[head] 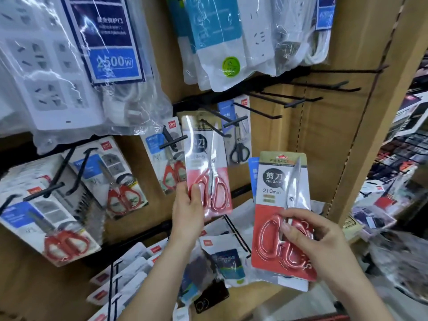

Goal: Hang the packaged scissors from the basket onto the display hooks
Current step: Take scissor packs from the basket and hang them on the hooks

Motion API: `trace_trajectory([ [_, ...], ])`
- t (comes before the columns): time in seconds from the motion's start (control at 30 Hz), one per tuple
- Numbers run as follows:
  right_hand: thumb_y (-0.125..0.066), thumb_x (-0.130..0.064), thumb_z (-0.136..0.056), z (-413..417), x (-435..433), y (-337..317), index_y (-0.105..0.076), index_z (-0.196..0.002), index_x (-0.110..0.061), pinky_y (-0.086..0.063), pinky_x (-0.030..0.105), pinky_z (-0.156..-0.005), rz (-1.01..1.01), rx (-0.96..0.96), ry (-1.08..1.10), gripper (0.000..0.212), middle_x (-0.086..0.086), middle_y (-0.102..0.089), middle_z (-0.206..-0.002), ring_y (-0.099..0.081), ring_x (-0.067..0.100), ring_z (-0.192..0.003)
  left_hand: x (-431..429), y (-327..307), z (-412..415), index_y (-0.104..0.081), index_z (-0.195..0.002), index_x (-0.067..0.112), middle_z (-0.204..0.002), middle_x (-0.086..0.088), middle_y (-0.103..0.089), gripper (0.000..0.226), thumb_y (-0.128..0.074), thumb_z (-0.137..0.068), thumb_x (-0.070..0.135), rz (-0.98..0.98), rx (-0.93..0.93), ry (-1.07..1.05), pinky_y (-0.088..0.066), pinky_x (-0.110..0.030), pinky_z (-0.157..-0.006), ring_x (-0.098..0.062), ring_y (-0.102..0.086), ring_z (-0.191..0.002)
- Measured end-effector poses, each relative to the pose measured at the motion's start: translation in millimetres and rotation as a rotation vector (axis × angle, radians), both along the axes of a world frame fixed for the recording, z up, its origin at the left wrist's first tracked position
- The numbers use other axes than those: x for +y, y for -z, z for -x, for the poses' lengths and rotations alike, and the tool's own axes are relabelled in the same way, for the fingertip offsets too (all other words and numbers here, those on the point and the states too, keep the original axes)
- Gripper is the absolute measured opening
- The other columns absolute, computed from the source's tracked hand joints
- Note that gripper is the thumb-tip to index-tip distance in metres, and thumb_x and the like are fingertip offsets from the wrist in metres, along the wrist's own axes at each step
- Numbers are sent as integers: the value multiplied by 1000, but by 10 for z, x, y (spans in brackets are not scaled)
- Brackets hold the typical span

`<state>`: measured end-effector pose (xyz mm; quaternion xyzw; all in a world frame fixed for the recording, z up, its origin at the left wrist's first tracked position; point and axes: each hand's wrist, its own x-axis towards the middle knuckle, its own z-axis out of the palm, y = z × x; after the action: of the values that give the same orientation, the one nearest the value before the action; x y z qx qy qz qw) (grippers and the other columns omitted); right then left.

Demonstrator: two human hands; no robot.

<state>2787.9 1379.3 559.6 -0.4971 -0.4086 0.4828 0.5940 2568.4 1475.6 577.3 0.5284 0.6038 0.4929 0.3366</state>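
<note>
Hand L (188, 212) pinches pack (203, 154) at hook (214, 128); hand R (317, 237) grips 2nd pack (273, 184).

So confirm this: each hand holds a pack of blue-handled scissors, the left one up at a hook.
Not blue: the head view shows red handles. The left hand holds its scissors pack up at a hook; the right hand holds the other pack.
</note>
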Motion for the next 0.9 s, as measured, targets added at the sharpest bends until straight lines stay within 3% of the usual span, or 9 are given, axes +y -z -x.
trace_trajectory([
  [0.1,-74,-14,-74,35,46,-30,-77,-90,-24,-59,33,-58,-34,7,-10,19,8,-76,-88,-74,24,-74,270,-46,-2,-45,-119,25,-113,2,-61,17,-35,-107,31,75,-36,-8,-57,-22,-63,-7,-63,-89],
  [0.2,-73,-13,-75,91,102,-47,-70,-106,-23,-59,34,-59,-42,52,-56,33,7,-75,-96,-74,26,-79,440,-44,38,-38,-134,36,-135,10,-46,28,-33,-106,35,227,-85,27,-57,-48,-88,-17,-55,-116],
  [0.27,-73,-11,-74,139,129,-72,-61,-120,-28,-61,42,-66,-45,80,-89,51,9,-74,-103,-74,31,-86,467,6,120,-29,-149,30,-140,12,-39,45,-37,-105,37,233,101,-12,-48,-53,-101,-19,-47,-125],
  [0.37,-75,-9,-73,175,165,-67,-45,-134,-44,-60,47,-76,-37,104,-128,76,8,-75,-107,-73,30,-93,183,9,168,-44,-134,29,-136,2,-52,36,-49,-100,37,64,342,-118,-47,-39,-98,-20,-51,-124],
  [0.53,-90,-26,-63,257,243,-71,-34,-137,-61,-56,52,-89,-54,-28,-115,100,1,-68,-123,-69,25,-108,-655,-32,-127,-64,-103,39,-104,8,-71,21,-62,-89,54,110,-79,378,-56,-24,-76,-7,-67,-100],
  [0.67,-88,-30,-59,347,257,-61,-23,-133,-73,-57,47,-88,-73,-109,-119,108,-6,-70,-119,-69,19,-106,-702,30,-204,-68,-97,23,-91,0,-74,36,-69,-71,47,128,-179,214,-58,-26,-72,-12,-71,-86],
  [0.77,-77,-39,-69,414,252,-69,-21,-139,-67,-57,41,-87,-60,-90,-129,94,-10,-71,-117,-70,14,-105,-713,-20,-175,-69,-86,12,-77,-2,-74,21,-73,-77,31,142,-241,213,-53,-20,-61,-10,-69,-69],
  [0.83,-64,-47,-79,437,249,-109,-44,-134,-56,-59,28,-80,-17,-25,-58,59,-21,-72,-109,-70,4,-99,-721,-2,-151,-70,-84,13,-76,-4,-75,12,-70,-85,25,181,-256,197,-53,-25,-63,-14,-69,-68],
  [0.9,-56,-42,-90,394,265,-127,-73,-103,-44,-58,24,-77,48,95,20,21,-21,-75,-94,-72,2,-89,-727,27,-120,-68,-92,14,-82,-10,-76,15,-65,-89,28,214,-313,177,-57,-35,-68,-24,-72,-73],
])
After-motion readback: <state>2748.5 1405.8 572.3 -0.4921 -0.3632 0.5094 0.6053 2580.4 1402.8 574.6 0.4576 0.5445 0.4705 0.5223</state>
